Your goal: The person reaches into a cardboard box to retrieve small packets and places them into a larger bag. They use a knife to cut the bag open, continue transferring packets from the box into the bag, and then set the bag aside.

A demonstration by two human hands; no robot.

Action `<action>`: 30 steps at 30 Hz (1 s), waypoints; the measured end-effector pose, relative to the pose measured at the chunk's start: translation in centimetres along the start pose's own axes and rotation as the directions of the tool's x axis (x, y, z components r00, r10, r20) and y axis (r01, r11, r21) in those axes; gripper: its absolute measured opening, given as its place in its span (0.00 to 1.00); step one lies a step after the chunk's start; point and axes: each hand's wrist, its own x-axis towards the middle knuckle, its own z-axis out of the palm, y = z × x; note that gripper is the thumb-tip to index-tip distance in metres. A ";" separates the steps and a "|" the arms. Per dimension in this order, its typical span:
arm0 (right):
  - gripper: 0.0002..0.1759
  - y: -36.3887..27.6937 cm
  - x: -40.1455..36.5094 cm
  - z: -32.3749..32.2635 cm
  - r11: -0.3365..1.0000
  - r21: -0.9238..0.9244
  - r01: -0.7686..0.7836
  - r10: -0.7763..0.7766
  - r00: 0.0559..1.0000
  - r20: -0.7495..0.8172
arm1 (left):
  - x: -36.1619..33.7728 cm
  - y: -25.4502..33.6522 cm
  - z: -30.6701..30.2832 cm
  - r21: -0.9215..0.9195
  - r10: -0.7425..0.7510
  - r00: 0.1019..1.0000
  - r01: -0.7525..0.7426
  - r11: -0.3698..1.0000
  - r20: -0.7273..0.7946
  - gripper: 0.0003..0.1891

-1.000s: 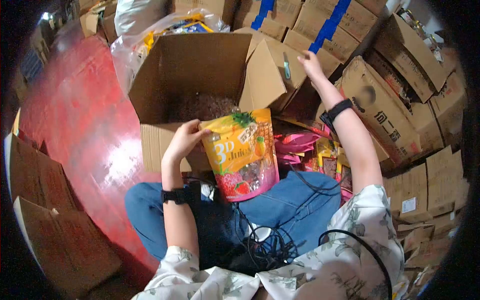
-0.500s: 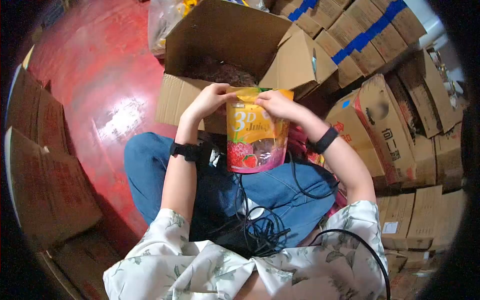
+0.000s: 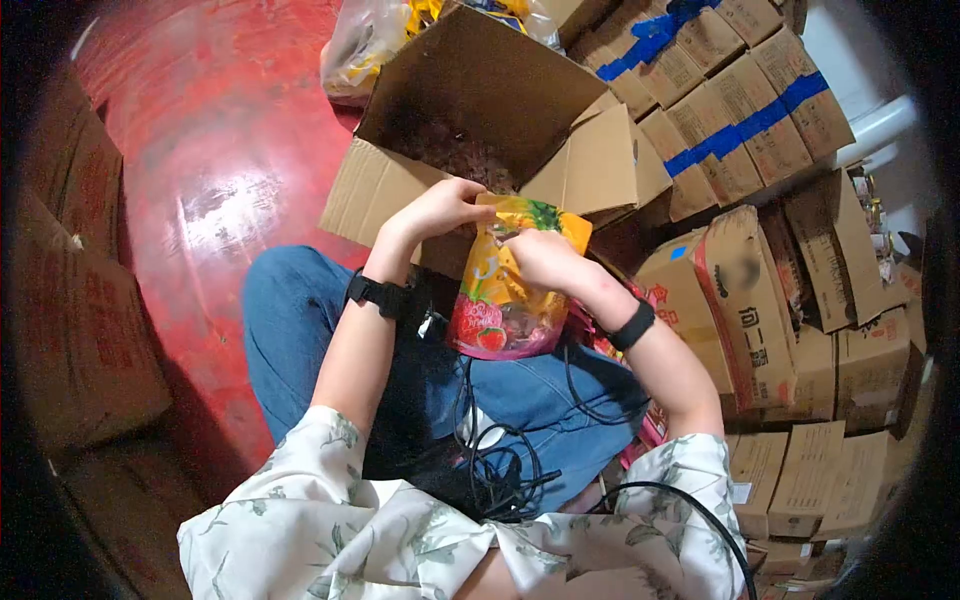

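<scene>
A yellow and pink stand-up candy pouch (image 3: 500, 320) with fruit pictures and a see-through window rests upright against my lap; small wrapped pieces show through the window. My left hand (image 3: 440, 212) pinches its top left corner between thumb and fingers. Across the upper front of the pouch lies my right hand (image 3: 552, 262), fingers curled against the printed panel and covering part of the lettering. Its fingertips are partly hidden, and I cannot tell whether they grip a fold. Just beyond the pouch stands an open cardboard box (image 3: 480, 90) with dark reddish contents at the bottom.
Stacked cartons with blue tape (image 3: 745, 130) line the right side, along with printed cartons (image 3: 745, 320). Brown cartons (image 3: 95, 340) stand at the left on the red floor (image 3: 225, 210). Black cables (image 3: 510, 470) lie on my lap. A clear plastic bag (image 3: 365, 45) sits behind the box.
My right hand has moved from the pouch's top edge down onto its front. The pouch now tilts slightly, and my left hand still holds its corner. The camera view has shifted a little.
</scene>
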 end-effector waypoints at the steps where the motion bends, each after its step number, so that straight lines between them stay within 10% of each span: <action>1: 0.09 -0.2 -0.7 -1.4 0.999 0.003 -0.040 0.040 0.998 -0.046 | 0.0 0.0 -0.1 0.005 0.017 1.000 -0.017 1.000 -0.005 0.14; 7: 0.04 5.2 -3.1 -7.0 0.864 0.502 0.047 0.390 0.567 -0.725 | -0.5 1.5 -0.3 0.190 0.030 0.996 -0.015 0.982 -0.079 0.17; 10: 0.04 4.0 -4.6 -10.9 0.939 0.339 0.060 0.322 0.197 -0.926 | -0.1 0.8 -0.2 0.240 0.069 0.991 -0.039 0.970 -0.116 0.18; 13: 0.06 6.0 -3.0 -9.8 0.993 0.115 0.023 0.103 0.295 -0.950 | -0.3 0.7 0.3 0.238 0.127 0.973 -0.079 0.968 -0.195 0.17; 15: 0.12 6.6 -2.5 -7.1 0.988 0.120 -0.095 0.151 0.720 -0.677 | -0.4 0.1 0.7 0.266 0.181 0.947 -0.109 0.958 -0.264 0.15; 17: 0.12 4.9 -3.9 -5.4 0.925 0.330 -0.190 0.318 0.861 -0.397 | -1.8 2.8 0.9 0.290 0.244 0.904 -0.142 0.947 -0.353 0.13; 22: 0.11 5.4 -6.7 0.3 0.837 0.547 0.018 0.375 0.709 -0.598 | -1.9 8.2 2.2 0.126 0.391 0.789 -0.379 0.917 -0.474 0.07; 25: 0.12 5.0 -7.7 2.5 0.842 0.526 0.119 0.405 0.506 -0.762 | -0.9 8.9 4.9 0.428 0.503 0.847 -0.396 0.812 -0.171 0.05; 27: 0.14 4.3 -7.7 3.1 0.823 0.560 0.095 0.464 0.458 -0.758 | -0.1 9.4 6.5 0.709 0.662 0.747 -0.494 0.504 0.050 0.09; 30: 0.15 4.1 -6.8 3.8 0.754 0.636 0.165 0.523 0.435 -0.733 | 0.2 10.6 7.9 0.839 0.459 0.851 -0.430 0.332 0.255 0.05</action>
